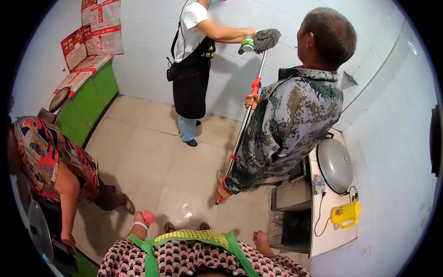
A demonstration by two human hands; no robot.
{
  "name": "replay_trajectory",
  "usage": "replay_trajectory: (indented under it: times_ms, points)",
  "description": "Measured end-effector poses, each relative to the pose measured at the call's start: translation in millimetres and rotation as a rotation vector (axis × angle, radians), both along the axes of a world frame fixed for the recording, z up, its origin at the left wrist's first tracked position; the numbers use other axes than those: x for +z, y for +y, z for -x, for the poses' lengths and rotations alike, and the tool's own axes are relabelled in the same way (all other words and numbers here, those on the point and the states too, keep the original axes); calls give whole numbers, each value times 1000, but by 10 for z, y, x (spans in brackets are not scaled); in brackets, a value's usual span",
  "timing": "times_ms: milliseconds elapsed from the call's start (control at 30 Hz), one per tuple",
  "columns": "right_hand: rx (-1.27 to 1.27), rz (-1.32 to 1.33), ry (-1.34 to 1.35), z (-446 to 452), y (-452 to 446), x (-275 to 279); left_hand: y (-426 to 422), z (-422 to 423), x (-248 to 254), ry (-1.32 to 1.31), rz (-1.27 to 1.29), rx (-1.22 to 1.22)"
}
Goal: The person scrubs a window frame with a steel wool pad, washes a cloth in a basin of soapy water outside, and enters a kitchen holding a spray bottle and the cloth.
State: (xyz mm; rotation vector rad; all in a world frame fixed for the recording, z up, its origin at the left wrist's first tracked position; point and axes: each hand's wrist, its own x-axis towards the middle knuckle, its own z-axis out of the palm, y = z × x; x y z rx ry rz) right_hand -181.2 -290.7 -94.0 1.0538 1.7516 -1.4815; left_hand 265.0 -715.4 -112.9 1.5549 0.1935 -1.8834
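My left hand (138, 218) hangs low in front of my body, closed around a crumpled pink cloth (148, 217). A white band circles that wrist. On the other side, my right hand (260, 239) hangs loosely beside the dark opening of the stove base, its fingers partly apart and nothing visible in it. Ahead, a person in a camouflage jacket (295, 120) grips a long pole (240, 138) with both hands. Its grey mop head (267, 40) is raised near the wall. A person in a black apron (191, 87) holds a green-and-white container (248, 44) next to the mop head.
A large lidded wok (335, 165) and a yellow jug (346, 214) with a cord sit on the right-hand counter (330, 237). At left stand a green-sided counter (94, 101) and a person in a patterned top (48, 161). Tiled floor (152, 143) lies between them.
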Motion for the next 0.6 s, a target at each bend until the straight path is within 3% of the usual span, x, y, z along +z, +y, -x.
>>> replay_trajectory:
  times_ms: [133,300,400,600]
  points:
    - [200,-161,-6,86,-1,95,135,139,112,17,-45,-9]
    - [78,-41,-23,144,-6,187,147,97,36,-86,19,38]
    - [127,-80,-13,203,-81,149,182,136,98,-106,2,70]
    - [121,-36,-77,461,-61,-50,301,158,108,-9,-2,42]
